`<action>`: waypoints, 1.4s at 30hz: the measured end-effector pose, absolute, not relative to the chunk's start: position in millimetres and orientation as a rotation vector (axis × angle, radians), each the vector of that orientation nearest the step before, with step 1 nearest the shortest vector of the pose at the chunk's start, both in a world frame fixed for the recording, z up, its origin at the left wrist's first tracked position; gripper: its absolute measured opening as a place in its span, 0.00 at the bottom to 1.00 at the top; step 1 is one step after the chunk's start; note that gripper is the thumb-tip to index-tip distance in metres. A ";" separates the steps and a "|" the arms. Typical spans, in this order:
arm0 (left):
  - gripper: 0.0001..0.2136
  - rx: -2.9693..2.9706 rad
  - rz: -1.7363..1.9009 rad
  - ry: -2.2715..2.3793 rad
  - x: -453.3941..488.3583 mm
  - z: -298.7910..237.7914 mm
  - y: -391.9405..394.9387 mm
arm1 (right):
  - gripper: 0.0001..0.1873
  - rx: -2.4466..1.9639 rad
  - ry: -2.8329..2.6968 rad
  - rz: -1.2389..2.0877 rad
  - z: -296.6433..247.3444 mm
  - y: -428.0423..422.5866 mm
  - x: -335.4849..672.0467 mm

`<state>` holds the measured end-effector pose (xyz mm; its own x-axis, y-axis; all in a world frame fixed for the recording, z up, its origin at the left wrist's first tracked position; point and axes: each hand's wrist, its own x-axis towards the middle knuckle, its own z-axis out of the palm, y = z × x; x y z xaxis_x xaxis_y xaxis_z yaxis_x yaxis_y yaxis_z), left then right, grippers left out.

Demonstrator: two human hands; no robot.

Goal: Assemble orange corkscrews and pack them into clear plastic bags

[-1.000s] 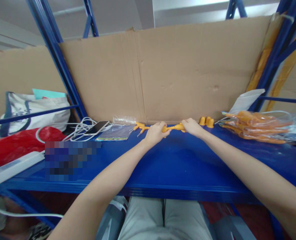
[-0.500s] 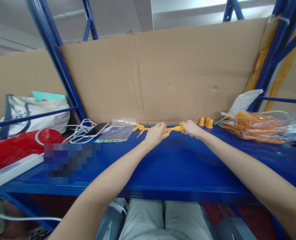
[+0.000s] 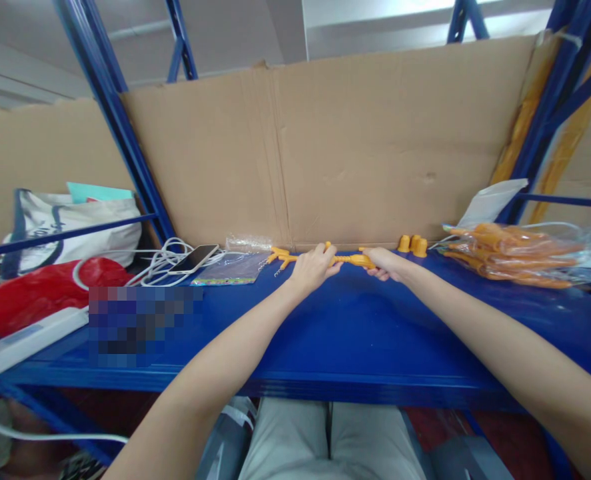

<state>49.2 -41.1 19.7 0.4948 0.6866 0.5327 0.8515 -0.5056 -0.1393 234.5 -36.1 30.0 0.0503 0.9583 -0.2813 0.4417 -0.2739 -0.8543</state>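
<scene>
An orange plastic toy piece (image 3: 350, 259), long and thin like a chicken leg, is stretched between both hands at the back of the blue shelf (image 3: 355, 333). My left hand (image 3: 312, 268) is closed around its left end. My right hand (image 3: 386, 262) grips its right end with the fingers curled under. Another orange claw-shaped piece (image 3: 280, 255) lies just left of my left hand.
Three small orange caps (image 3: 412, 244) stand right of my right hand. A clear bag of orange parts (image 3: 510, 255) lies at the far right. A phone (image 3: 193, 258), white cables (image 3: 162, 255), a small clear packet (image 3: 232, 268) and bags (image 3: 65, 227) sit left. Cardboard (image 3: 345, 147) walls the back.
My right hand has turned so its fingers curl under the piece, and it sits slightly lower. The left hand has stayed almost in place.
</scene>
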 end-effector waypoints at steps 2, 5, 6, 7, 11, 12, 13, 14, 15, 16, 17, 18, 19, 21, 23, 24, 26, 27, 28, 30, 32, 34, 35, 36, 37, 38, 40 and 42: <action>0.14 -2.375 -0.597 -1.296 48.9 17.9 -38.6 | 0.20 -1.753 -1.393 1.224 27.8 -34.0 235.3; 0.14 -2.401 -0.642 -1.339 48.2 15.1 -34.4 | 0.22 -1.702 -1.379 1.285 27.9 -33.2 236.3; 0.13 -2.407 -0.668 -1.357 47.7 14.4 -32.9 | 0.22 -1.659 -1.375 1.315 28.9 -33.6 237.0; 0.13 -2.409 -0.698 -1.380 47.0 13.8 -31.2 | 0.22 -1.604 -1.365 1.353 30.2 -34.1 237.8; 0.12 -2.406 -0.818 -1.493 41.1 11.9 -23.1 | 0.16 -1.372 -1.250 1.520 35.5 -36.5 242.5; 0.12 -2.411 -0.843 -1.522 39.2 11.2 -20.6 | 0.15 -1.331 -1.221 1.533 36.2 -37.0 243.3; 0.12 -2.426 -0.864 -1.544 37.2 10.4 -18.0 | 0.14 -1.301 -1.201 1.529 36.5 -37.3 243.7; 0.12 -2.448 -0.882 -1.555 35.4 9.5 -15.4 | 0.13 -1.281 -1.192 1.510 36.5 -37.6 243.7; 0.13 -2.473 -0.903 -1.556 33.6 8.4 -12.7 | 0.12 -1.274 -1.193 1.476 36.3 -37.7 243.5; 0.15 -2.496 -0.928 -1.550 31.8 7.2 -10.0 | 0.12 -1.278 -1.199 1.431 36.1 -37.7 243.2; 0.18 -2.504 -0.955 -1.550 30.1 6.0 -7.5 | 0.11 -1.291 -1.205 1.382 35.8 -37.5 243.1; 0.21 -2.497 -0.976 -1.560 28.2 4.9 -5.1 | 0.11 -1.308 -1.207 1.333 35.5 -37.0 243.4; 0.23 -2.482 -0.981 -1.575 26.1 3.8 -2.8 | 0.11 -1.328 -1.202 1.285 35.1 -36.1 244.2; 0.23 -2.441 -0.929 -1.601 21.2 2.2 1.2 | 0.09 -1.369 -1.171 1.180 33.4 -32.5 247.6; 0.21 -2.400 -0.803 -1.615 15.3 1.5 4.4 | 0.06 -1.396 -1.140 0.995 29.4 -26.7 252.8; 0.20 -2.366 -0.738 -1.641 12.4 1.4 5.7 | 0.06 -1.407 -1.140 0.855 26.5 -23.4 255.8; 0.20 -2.293 -0.641 -1.738 7.2 1.7 7.7 | 0.12 -1.429 -1.211 0.509 19.0 -17.2 261.6; 0.20 -2.265 -0.598 -1.797 5.2 1.9 8.4 | 0.15 -1.448 -1.275 0.326 14.8 -15.2 264.0; 0.20 -2.252 -0.549 -1.857 3.7 2.0 8.8 | 0.17 -1.467 -1.374 0.162 10.4 -14.1 265.8; 0.21 -2.268 -0.405 -1.960 2.3 1.6 9.1 | 0.19 -1.521 -1.590 -0.126 2.3 -14.9 267.0; 0.20 -2.308 -0.235 -2.008 2.4 0.6 9.0 | 0.18 -1.599 -1.792 -0.365 -4.2 -18.7 264.6; 0.21 -2.340 -0.128 -2.001 3.5 -0.7 9.1 | 0.17 -1.673 -1.950 -0.539 -8.4 -23.0 259.9; 0.21 -2.347 -0.106 -1.990 4.1 -1.2 9.2 | 0.17 -1.701 -2.005 -0.596 -9.6 -24.7 257.2; 0.22 -2.350 -0.098 -1.983 4.6 -1.6 9.4 | 0.18 -1.724 -2.046 -0.633 -10.3 -26.0 254.7; 0.22 -2.352 -0.095 -1.982 5.1 -1.9 9.7 | 0.18 -1.741 -2.076 -0.655 -10.7 -26.8 252.7; 0.22 -2.354 -0.093 -1.983 5.5 -2.2 10.0 | 0.19 -1.756 -2.094 -0.665 -10.8 -27.3 251.3; 0.23 -2.358 -0.093 -1.988 6.1 -2.4 10.3 | 0.19 -1.786 -2.105 -0.670 -10.6 -27.5 250.1; 0.23 -2.357 -0.093 -1.996 6.5 -2.4 10.3 | 0.17 -1.807 -2.101 -0.667 -10.6 -27.4 250.6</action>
